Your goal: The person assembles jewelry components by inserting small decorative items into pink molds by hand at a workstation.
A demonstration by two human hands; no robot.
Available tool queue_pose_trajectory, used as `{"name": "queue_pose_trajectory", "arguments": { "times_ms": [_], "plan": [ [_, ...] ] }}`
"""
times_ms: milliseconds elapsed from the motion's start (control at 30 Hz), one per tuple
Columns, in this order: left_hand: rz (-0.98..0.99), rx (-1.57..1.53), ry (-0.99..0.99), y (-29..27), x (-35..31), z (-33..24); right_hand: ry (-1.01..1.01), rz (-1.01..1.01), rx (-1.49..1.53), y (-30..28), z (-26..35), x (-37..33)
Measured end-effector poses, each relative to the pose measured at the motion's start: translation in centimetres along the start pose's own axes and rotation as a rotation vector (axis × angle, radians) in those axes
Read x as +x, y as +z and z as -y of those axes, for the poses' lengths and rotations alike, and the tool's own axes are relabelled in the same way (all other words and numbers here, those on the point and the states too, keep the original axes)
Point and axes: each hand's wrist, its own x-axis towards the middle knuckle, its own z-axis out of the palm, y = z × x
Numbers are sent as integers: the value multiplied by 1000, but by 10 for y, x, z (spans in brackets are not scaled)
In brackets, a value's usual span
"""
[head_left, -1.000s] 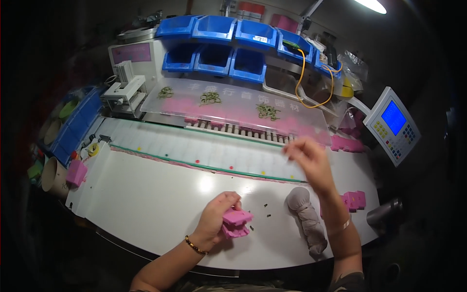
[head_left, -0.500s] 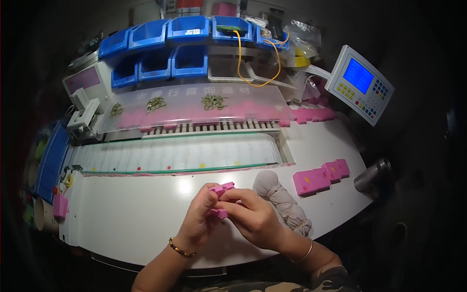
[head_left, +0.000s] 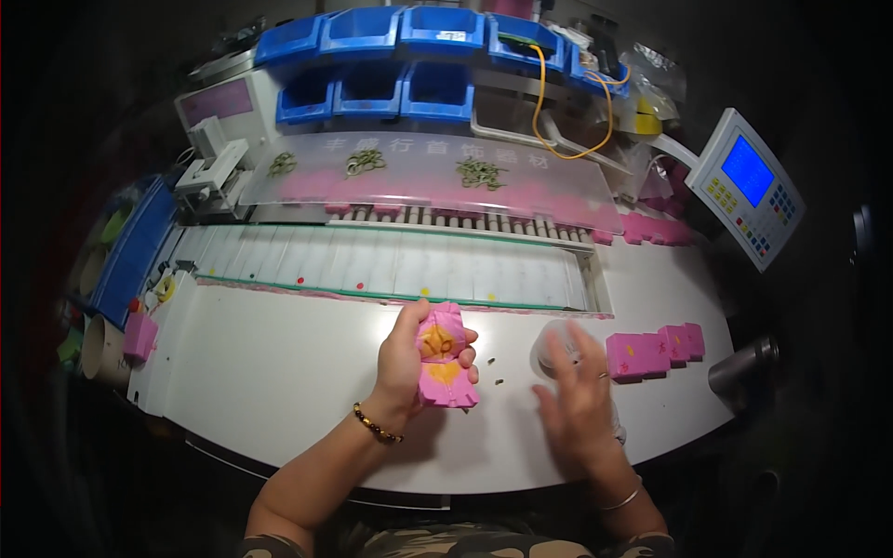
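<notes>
A pink rubber mold [head_left: 452, 385] lies opened out in my left hand [head_left: 398, 363], its two halves folded apart and their yellow-stained inner faces turned up. My left thumb runs along one side and the fingers wrap round the other. Over to the right, my right hand [head_left: 584, 405] has its fingers spread above a whitish cloth bundle [head_left: 551, 346] with a rounded end. That hand is smeared by motion, and whether it touches the bundle I cannot tell. Two small dark bits, one of them a greenish piece [head_left: 499, 381], rest on the white table between my hands.
Several pink blocks [head_left: 637, 355] stand in a row at right, beside a dark metal cup [head_left: 744, 363]. Behind runs a tray with a green edge [head_left: 391, 296]. A translucent shelf [head_left: 409, 177] holds greenish clusters. Blue bins [head_left: 442, 30] and a control panel [head_left: 749, 186] are farther back.
The pink mold, earlier pinched between both hands, is now spread open in my left hand alone. My right hand has let go and moved right to the cloth bundle. Small bits have appeared on the table.
</notes>
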Motion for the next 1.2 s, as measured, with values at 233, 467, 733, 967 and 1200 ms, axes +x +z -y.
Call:
{"name": "queue_pose_trajectory", "arguments": {
  "times_ms": [233,467,733,967,1200],
  "plan": [
    [44,3,-12,2,-1,12,284,346,-12,-14,-32,-4],
    [111,-12,-95,-14,-2,18,-101,-207,-141,-55,16,43],
    [35,341,356,5,-21,15,-207,21,-34,-51,20,57],
    [103,383,582,-2,-16,11,-220,268,-14,-25,41,34],
    [-76,391,416,-21,-19,-8,35,361,-153,-23,-15,6]
  ]
}}
